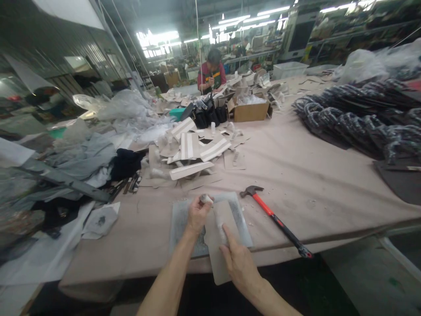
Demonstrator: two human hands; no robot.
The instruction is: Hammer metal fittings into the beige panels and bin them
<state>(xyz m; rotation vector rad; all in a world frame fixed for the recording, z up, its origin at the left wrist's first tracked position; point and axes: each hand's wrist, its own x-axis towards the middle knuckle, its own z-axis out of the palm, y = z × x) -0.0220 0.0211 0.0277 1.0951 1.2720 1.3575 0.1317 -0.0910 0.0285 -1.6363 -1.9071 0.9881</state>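
A flat beige panel (219, 263) with a notched edge lies tilted over a grey board (245, 228) at the front of the table. Something white and wrapped, strip-like (221, 226), runs along its face. My left hand (196, 217) is closed around a whitish, wrapped, rounded end (206, 199) at the panel's upper left; whether this joins the strip cannot be made out. My right hand (240, 259) grips the panel from the right, its index finger along the white strip. A claw hammer (269, 213) with a red and black handle lies to the right of the board.
Similar beige and white pieces (194, 149) are heaped beyond the board. Black bags (207, 114) and a cardboard box (250, 110) stand farther back. Dark handled panels (355, 118) lie at right, plastic wrapping (121, 114) at left. Another person (212, 72) sits across the table.
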